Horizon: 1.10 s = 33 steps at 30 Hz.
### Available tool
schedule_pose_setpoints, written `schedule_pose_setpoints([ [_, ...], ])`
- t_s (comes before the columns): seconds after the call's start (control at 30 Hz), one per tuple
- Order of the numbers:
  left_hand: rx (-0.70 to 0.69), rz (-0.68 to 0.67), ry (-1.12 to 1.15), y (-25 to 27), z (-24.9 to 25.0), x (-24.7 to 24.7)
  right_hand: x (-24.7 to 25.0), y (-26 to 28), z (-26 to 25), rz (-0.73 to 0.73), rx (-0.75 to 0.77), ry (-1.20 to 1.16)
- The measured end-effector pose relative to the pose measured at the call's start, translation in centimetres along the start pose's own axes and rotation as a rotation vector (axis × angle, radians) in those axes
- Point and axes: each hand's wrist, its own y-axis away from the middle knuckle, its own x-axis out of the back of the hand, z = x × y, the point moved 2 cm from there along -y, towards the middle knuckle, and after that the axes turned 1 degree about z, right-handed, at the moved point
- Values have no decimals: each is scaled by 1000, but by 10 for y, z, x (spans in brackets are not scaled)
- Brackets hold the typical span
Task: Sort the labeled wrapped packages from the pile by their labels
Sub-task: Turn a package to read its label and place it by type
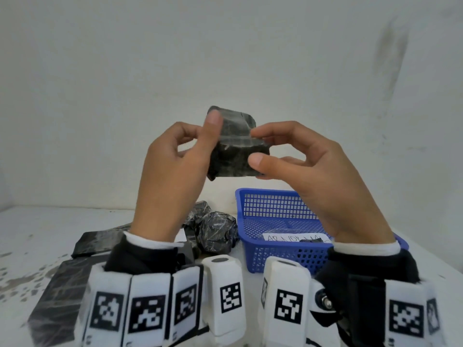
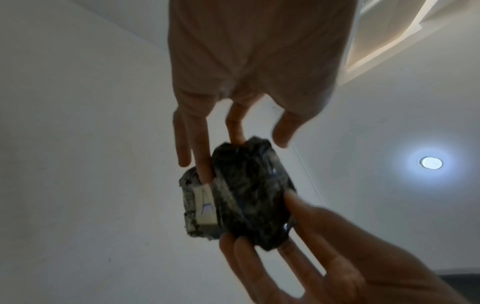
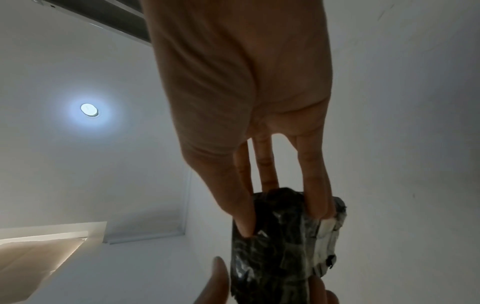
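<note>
Half the package's (image 1: 235,144) label (image 2: 205,205) hidden.

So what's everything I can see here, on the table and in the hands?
held wrapped package: one, black under clear film, lifted in front of the wall, pinched by both hands.
paper label: one, white with pen marks, on the held package's far side; writing unreadable.
piled wrapped packages: several, black, on the table left of the basket; exact count unclear.
flat wrapped packages: two, black, at the table's left.
basket: one, blue plastic mesh, right of the pile.
basket label: one, white, handwritten, inside the basket.
table: one, white, speckled.
left hand: one, gripping the package's left edge.
right hand: one, pinching its right edge.
</note>
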Motion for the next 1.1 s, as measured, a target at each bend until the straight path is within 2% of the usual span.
schedule_pose_setpoints([
  [0.07,23,39,18,0,-2,0,-3,1,-2,15,-1,-29],
  [0.23,129,-67,90,-1,-6,-1,0,-2,2,68,-12,-40],
  [0.47,125,-91,57,1,-4,-3,3,-3,7,35,-104,-43],
  [0.7,50,-53,-30,2,0,-2,-3,-4,5,13,-80,-45],
  [0.8,45,-74,-41,2,0,0,-5,-3,3,35,-75,-33],
  [0.9,97,-82,-57,0,-3,1,-5,-3,3,39,-59,-17],
  [1.1,37,-178,-189,1,-2,0,-2,-3,4,44,-78,2],
])
